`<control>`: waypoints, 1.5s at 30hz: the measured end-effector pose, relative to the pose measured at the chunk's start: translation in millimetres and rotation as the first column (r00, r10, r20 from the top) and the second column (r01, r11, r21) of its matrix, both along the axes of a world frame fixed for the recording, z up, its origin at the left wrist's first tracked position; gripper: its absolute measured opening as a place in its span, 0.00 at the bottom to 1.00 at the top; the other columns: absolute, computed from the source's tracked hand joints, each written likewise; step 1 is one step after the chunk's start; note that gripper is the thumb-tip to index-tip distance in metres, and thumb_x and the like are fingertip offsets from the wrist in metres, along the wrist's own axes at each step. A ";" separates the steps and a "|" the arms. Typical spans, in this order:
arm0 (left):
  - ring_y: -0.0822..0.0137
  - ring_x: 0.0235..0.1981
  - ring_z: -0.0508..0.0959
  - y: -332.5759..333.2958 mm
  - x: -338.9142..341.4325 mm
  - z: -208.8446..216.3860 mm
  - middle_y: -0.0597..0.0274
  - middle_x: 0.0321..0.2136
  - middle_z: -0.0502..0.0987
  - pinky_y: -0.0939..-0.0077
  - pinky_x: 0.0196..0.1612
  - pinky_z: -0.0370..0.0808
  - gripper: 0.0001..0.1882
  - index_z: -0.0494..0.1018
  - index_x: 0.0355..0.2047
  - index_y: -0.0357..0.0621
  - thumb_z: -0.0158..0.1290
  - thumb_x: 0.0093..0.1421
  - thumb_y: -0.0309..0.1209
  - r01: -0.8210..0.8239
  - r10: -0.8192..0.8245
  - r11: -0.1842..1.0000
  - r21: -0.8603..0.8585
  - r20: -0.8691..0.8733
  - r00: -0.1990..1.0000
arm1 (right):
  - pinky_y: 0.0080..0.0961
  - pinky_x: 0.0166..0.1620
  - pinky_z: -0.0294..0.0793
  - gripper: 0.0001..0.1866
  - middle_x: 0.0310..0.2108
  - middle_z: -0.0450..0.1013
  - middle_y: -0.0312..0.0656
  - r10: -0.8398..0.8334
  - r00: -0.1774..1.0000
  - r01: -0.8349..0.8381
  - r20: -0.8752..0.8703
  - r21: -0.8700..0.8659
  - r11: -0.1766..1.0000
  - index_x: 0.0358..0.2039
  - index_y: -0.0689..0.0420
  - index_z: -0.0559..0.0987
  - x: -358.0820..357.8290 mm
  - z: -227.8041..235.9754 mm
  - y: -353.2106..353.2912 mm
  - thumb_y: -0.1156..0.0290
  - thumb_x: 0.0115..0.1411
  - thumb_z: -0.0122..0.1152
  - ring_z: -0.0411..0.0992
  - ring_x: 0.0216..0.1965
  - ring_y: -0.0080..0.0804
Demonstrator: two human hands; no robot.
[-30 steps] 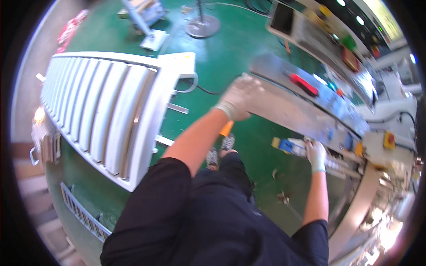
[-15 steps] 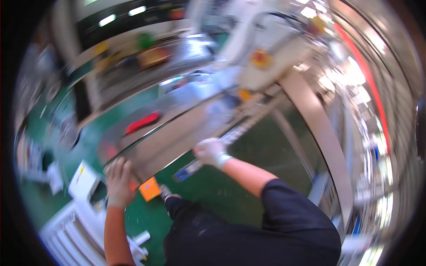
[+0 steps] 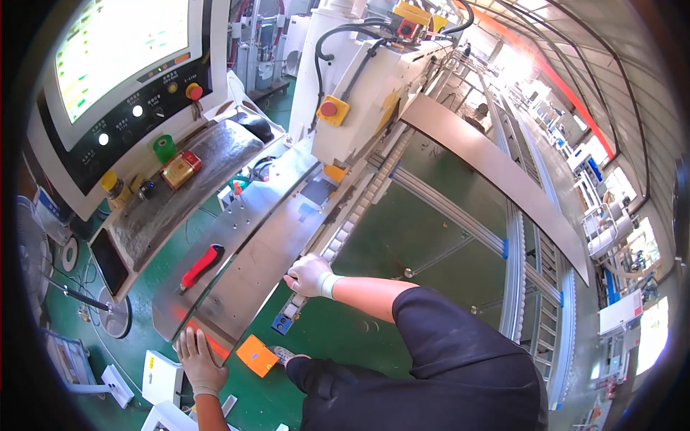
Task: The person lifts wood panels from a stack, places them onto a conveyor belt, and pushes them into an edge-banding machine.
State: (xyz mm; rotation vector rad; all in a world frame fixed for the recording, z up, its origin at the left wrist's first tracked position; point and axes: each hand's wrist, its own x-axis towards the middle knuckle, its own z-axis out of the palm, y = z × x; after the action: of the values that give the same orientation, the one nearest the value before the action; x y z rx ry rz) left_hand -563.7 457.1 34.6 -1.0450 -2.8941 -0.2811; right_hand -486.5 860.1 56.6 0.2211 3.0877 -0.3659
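A grey-brown panel [image 3: 253, 279] lies lengthwise along the metal machine table [image 3: 233, 208], its far end near the white machine head. At its near end, my gloved left hand [image 3: 199, 363] rests with fingers stretched flat over the corner, beside an orange-red patch. My gloved right hand [image 3: 309, 276] has its fingers curled at the panel's right edge, next to the roller rail [image 3: 341, 241]; its fingertips are partly hidden. A red-handled utility knife [image 3: 201, 266] lies on the table left of the panel.
Another long grey-brown panel [image 3: 496, 179] spans the conveyor frame [image 3: 514, 287] on the right. The machine head [image 3: 359, 108] carries a red stop button. A control screen [image 3: 122, 54] stands at upper left, above a shelf with tape and small boxes. An orange box [image 3: 256, 355] is near my foot.
My view has turned and steadied, bringing the control screen and right-hand panel more fully into sight. Both hands stay at nearly the same places along the panel.
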 end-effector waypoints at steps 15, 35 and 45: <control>0.43 0.67 0.62 -1.4 1.3 17.6 0.48 0.63 0.65 0.45 0.72 0.54 0.41 0.68 0.60 0.44 0.64 0.43 0.37 0.051 -0.048 0.997 0.052 -0.056 0.997 | 0.46 0.45 0.77 0.20 0.32 0.82 0.45 0.022 0.996 -0.025 0.087 0.030 0.999 0.27 0.51 0.86 -1.1 9.1 -1.6 0.53 0.66 0.52 0.80 0.38 0.48; 0.42 0.67 0.65 1.8 -35.1 30.9 0.38 0.64 0.66 0.49 0.70 0.59 0.43 0.63 0.67 0.40 0.60 0.61 0.55 0.090 -0.104 0.995 0.052 0.526 0.844 | 0.47 0.42 0.77 0.22 0.30 0.82 0.45 0.005 0.999 -0.005 0.035 -0.001 1.000 0.26 0.51 0.86 2.0 18.7 -0.5 0.52 0.65 0.52 0.80 0.35 0.47; 0.65 0.53 0.78 68.1 -29.1 174.2 0.57 0.51 0.79 0.67 0.61 0.71 0.21 0.71 0.61 0.33 0.53 0.70 0.27 -0.361 -0.557 0.665 0.654 0.756 0.344 | 0.45 0.35 0.71 0.19 0.17 0.74 0.42 0.026 0.906 -0.057 -0.422 -0.060 0.997 0.12 0.50 0.78 14.8 -22.6 19.4 0.57 0.57 0.61 0.74 0.24 0.47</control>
State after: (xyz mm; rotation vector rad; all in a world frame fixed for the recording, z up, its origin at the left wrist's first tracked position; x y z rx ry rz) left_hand -592.8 525.2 208.8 -1.0351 -2.6513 -2.7095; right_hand -471.7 879.5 33.9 0.0809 3.4857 -0.5941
